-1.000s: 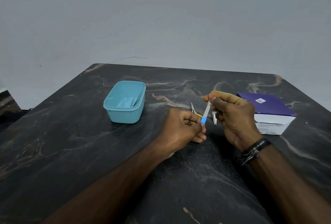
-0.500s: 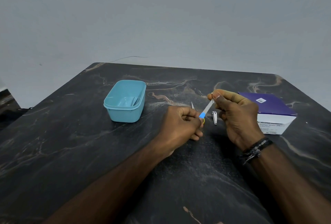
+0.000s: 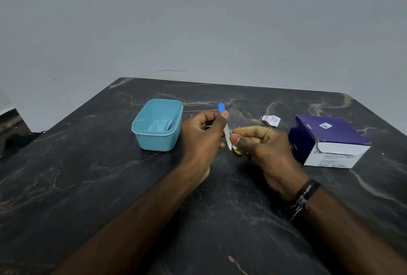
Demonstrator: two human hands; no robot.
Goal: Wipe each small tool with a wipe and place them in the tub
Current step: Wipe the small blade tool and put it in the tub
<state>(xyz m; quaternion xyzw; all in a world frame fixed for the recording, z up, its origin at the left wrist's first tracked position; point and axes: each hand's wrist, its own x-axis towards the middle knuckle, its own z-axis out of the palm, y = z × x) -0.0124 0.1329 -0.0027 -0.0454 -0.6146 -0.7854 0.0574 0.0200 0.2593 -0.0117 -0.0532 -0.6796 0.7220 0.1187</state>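
Observer 1: Left hand [image 3: 204, 136] gripped the nail file [image 3: 225, 128], thumb and fingers curled round its upper part. The file had flipped since half a second before: its blue handle tip, then pointing down toward the person, now stuck up above the thumb, and the pale blade ran down toward the right hand [image 3: 262, 149].

Observer 2: Noted. Right hand?

Observer 1: Fingers curled, thumb and forefinger pinched together at the blade's lower part. I could not tell whether a wipe sat between them; nothing white showed clearly. The hand had dropped lower and nearer the person than earlier, when it pinched the blade's far end up high.

Observer 2: Other tools?

Observer 1: A yellow-handled tool [image 3: 237, 152] showed just under the right thumb, mostly hidden. The clipper seen earlier beside the hands was covered now.

Observer 2: Tub?

Observer 1: Blue tub [image 3: 157, 140] stood unmoved on the dark marble table [image 3: 88, 175], just left of the left hand. Something pale lay inside it, indistinct.

Observer 2: Newly visible?

Observer 1: A torn sachet [image 3: 271, 120] lay on the table beyond the right hand, uncovered by the hand's shift. The purple-and-white box [image 3: 330, 140] sat at right as before. A dark bracelet [image 3: 302, 197] circled the right wrist.
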